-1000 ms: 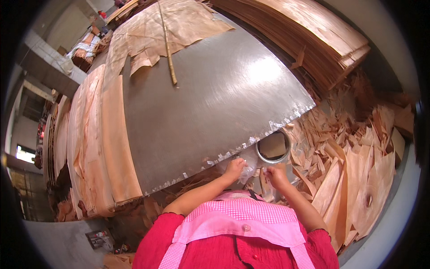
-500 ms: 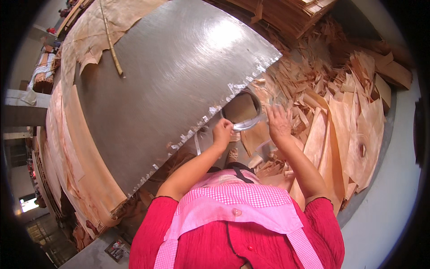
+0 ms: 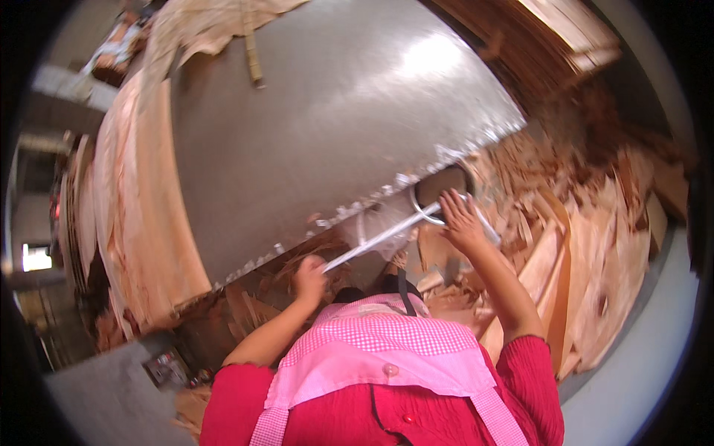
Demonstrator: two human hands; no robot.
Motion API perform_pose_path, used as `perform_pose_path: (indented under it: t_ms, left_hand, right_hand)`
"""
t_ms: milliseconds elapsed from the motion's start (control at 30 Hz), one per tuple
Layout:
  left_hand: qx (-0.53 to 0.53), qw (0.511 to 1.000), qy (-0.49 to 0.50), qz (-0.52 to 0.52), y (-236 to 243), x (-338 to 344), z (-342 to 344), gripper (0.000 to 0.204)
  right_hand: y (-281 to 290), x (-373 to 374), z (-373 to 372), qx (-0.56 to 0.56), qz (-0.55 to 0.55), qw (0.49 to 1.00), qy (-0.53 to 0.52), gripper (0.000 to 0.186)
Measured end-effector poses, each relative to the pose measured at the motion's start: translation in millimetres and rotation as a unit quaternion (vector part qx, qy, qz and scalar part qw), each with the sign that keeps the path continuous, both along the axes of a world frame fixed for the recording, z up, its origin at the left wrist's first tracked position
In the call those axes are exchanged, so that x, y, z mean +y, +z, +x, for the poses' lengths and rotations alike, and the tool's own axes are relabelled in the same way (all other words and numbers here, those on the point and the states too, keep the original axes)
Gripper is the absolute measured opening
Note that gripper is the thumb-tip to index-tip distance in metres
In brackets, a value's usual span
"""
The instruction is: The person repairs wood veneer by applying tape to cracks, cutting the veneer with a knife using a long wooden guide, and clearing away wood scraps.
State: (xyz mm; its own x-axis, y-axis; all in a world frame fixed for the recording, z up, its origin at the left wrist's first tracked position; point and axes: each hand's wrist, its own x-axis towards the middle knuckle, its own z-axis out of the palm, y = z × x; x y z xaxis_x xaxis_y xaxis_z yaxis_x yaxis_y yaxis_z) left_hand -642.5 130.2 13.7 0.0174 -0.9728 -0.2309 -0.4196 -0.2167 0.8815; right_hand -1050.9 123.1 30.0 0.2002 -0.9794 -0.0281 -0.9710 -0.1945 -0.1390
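Observation:
My left hand, blurred and closed, holds one end of a whitish strip of tape. The strip runs taut to the right, toward a round ring-shaped roll beside the table edge. Through the roll's opening a brownish surface shows. My right hand lies with fingers stretched out over the strip and the roll's near rim. Its palm side is hidden. A filmy clear piece hangs between the strip and the table.
A smooth grey metal table spreads ahead, with white scraps stuck along its near edge. Thin wood veneer sheets are stacked at left, and a thin stick lies on top. Loose veneer pieces heap at right.
My left hand has moved away from the roll, down and left, drawing out a strip. My right hand has come onto the roll's rim. The view has shifted.

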Motion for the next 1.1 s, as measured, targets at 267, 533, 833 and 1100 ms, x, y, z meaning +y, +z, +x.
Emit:
perform_pose_path:
  t_ms: [267, 533, 833, 1100]
  left_hand:
    - [-0.128, 0.932, 0.262, 0.214, 44.9, 140.3, 270.7, 0.011]
    - [0.471, 0.849, 0.224, 0.089, 149.9, 139.8, 307.8, 0.016]
    - [-0.072, 0.97, 0.213, -0.094, 175.7, 244.1, 547.8, 0.059]
    - [-0.046, 0.977, 0.09, 0.188, 140.5, 225.2, 681.3, 0.017]
  right_hand:
    - [44.8, -6.6, 98.0, 0.045, 0.072, 0.992, -0.093, 0.07]
    - [79.2, 74.8, 553.7, -0.499, 0.352, 0.701, 0.369, 0.041]
    - [84.6, 120.9, 829.1, -0.214, 0.267, 0.784, 0.517, 0.022]
    - [46.9, 88.0, 954.5, -0.159, 0.313, 0.736, 0.579, 0.019]
